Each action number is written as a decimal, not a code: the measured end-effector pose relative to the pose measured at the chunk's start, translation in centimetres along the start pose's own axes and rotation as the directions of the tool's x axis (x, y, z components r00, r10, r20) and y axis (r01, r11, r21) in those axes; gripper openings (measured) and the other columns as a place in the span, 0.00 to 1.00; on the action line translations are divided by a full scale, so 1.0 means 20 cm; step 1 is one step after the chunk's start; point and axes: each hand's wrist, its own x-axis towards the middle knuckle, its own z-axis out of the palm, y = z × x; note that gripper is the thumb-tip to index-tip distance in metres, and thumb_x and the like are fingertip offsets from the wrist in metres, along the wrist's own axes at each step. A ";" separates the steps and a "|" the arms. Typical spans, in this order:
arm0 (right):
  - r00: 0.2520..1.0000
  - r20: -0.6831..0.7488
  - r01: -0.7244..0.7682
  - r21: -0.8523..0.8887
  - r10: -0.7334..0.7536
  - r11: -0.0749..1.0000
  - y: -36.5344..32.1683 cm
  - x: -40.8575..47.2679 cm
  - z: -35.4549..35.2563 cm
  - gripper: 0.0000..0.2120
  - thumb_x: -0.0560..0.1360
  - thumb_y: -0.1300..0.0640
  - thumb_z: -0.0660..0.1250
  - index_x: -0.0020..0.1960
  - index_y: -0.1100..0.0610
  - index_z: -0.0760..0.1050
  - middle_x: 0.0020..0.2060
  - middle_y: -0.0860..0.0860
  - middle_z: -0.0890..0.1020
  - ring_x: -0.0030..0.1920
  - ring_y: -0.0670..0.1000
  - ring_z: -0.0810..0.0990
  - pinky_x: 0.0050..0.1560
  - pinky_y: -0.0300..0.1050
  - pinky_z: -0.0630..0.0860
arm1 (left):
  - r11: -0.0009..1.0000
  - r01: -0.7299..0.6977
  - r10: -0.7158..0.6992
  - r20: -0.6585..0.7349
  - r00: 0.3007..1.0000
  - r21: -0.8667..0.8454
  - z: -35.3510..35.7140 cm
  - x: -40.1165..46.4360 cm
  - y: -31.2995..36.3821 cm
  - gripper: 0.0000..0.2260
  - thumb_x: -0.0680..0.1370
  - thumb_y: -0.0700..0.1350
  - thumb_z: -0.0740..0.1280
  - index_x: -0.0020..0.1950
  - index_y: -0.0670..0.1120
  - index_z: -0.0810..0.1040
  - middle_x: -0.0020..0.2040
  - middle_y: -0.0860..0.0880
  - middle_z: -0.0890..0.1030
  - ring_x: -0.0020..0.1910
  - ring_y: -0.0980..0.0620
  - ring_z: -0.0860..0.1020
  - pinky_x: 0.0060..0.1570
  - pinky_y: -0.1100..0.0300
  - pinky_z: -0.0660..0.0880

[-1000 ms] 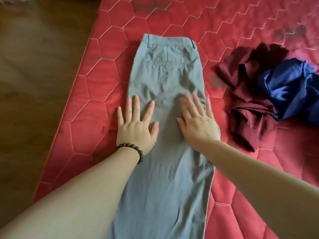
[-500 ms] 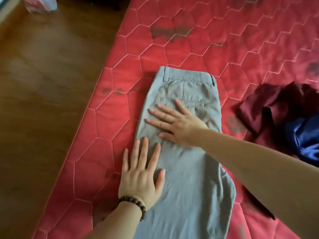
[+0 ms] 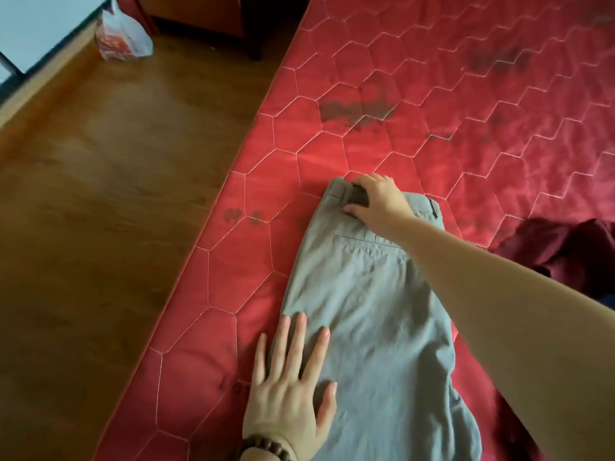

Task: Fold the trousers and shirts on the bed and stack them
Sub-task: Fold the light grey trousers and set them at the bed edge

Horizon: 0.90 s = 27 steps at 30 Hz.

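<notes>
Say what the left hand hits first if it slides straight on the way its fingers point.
The left hand lies flat on the near left edge of the grey trousers, fingers pointing up the bed. Straight on is more trouser cloth, then probably the right hand gripping the waistband, though the line may pass just left of it.

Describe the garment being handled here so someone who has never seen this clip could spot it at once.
A red quilted mattress fills the right of the view, beside a wooden floor. Near its left edge lie grey trousers, flat, waistband farthest from the camera, with the right hand gripping the waistband. The only neighbour is a crumpled dark red garment.
</notes>
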 end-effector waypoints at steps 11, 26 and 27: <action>0.927 0.372 -0.118 0.196 0.038 0.974 -0.06 0.15 -0.15 0.16 0.70 0.60 0.75 0.53 0.54 0.71 0.39 0.48 0.76 0.39 0.48 0.75 0.37 0.39 0.75 | 1.000 -0.006 0.005 -0.051 0.999 -0.015 0.03 0.01 -0.01 0.39 0.64 0.60 0.65 0.75 0.51 0.66 0.76 0.43 0.63 0.75 0.42 0.62 0.66 0.39 0.62; 0.987 -0.092 -0.150 -0.217 0.133 0.965 0.00 0.06 0.04 0.15 0.77 0.43 0.62 0.54 0.53 0.71 0.53 0.53 0.76 0.59 0.58 0.72 0.59 0.55 0.63 | 1.000 -0.007 0.006 -0.101 0.995 -0.010 0.04 0.02 -0.01 0.38 0.64 0.60 0.65 0.74 0.52 0.67 0.76 0.43 0.63 0.75 0.43 0.62 0.67 0.39 0.62; 0.983 -0.140 -0.156 -0.275 0.122 0.949 0.02 0.02 0.04 0.21 0.77 0.39 0.59 0.60 0.53 0.70 0.60 0.52 0.74 0.64 0.57 0.69 0.66 0.59 0.58 | 1.000 -0.005 0.004 -0.107 0.994 -0.007 0.04 0.02 -0.01 0.38 0.65 0.60 0.65 0.74 0.52 0.67 0.76 0.43 0.63 0.75 0.43 0.62 0.67 0.39 0.62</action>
